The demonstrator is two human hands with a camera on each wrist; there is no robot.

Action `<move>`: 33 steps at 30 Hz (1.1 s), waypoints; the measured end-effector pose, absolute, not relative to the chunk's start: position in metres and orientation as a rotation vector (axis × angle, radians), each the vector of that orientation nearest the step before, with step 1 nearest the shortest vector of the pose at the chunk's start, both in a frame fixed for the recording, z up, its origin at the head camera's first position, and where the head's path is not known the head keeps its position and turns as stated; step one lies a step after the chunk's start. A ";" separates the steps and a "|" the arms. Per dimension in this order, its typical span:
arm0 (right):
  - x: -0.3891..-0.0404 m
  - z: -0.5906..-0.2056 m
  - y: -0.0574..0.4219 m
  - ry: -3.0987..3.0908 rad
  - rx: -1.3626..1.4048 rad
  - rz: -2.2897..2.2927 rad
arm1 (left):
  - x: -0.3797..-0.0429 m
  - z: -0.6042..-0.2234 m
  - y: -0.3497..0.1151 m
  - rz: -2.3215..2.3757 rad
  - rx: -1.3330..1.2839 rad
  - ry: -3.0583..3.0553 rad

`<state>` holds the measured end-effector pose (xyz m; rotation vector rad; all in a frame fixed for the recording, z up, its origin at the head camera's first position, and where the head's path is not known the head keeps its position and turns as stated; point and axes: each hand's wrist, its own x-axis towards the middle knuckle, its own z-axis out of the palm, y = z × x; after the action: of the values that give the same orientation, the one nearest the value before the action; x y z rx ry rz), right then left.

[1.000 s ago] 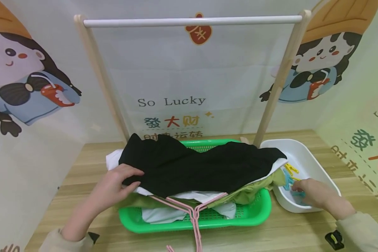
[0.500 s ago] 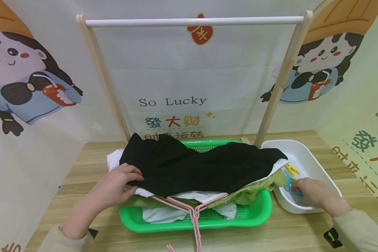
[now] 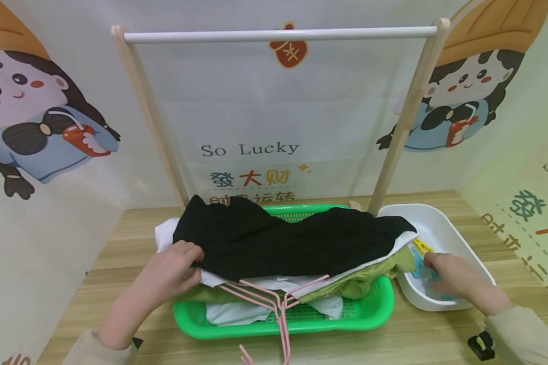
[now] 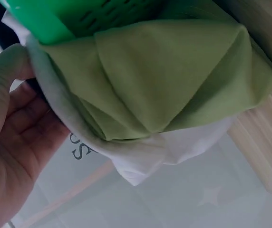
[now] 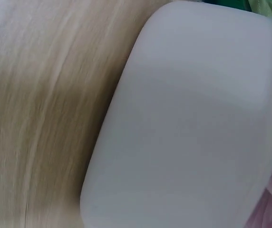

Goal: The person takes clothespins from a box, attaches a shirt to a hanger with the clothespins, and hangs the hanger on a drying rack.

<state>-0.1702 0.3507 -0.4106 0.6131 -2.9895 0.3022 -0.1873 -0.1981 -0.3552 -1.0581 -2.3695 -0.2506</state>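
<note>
A black garment [image 3: 274,241] lies on top of a white garment [image 3: 165,230] and an olive-green one [image 3: 361,279]. Pink clothes hangers [image 3: 280,309] poke out from under the black cloth toward the front. My left hand [image 3: 166,274] pinches the black garment's left edge; in the left wrist view its thumb also lies against the white cloth. My right hand [image 3: 456,278] reaches down into a white bin [image 3: 456,230], its fingertips beside a yellow clothespin [image 3: 422,247]. Light-blue clothespins [image 3: 417,263] lie under that hand, and its grip is partly hidden.
The garments spread over a green basket [image 3: 283,329] on the wooden table. Behind it stands a rack with a white rail [image 3: 278,35] and wooden posts [image 3: 402,126]. A small black object [image 3: 481,345] lies near the right sleeve. Printed cloth forms the walls.
The left fingers have closed more tightly on the black garment's edge, and its front edge and a hanger have shifted up slightly. My right fingers have moved closer to the yellow clothespin.
</note>
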 end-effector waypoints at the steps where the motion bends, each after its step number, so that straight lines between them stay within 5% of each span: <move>1: -0.169 -0.409 0.351 -2.968 0.605 0.311 | -0.188 -0.356 -0.198 -0.253 -1.059 -2.349; 33: -0.145 -0.328 0.300 -2.305 0.254 1.028 | -0.205 -0.350 -0.196 -0.448 -1.000 -2.218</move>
<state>-0.1452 0.3000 -0.3276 0.2541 -2.3046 1.0275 -0.2051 -0.1964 -0.3500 -1.0001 -2.2176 -0.4477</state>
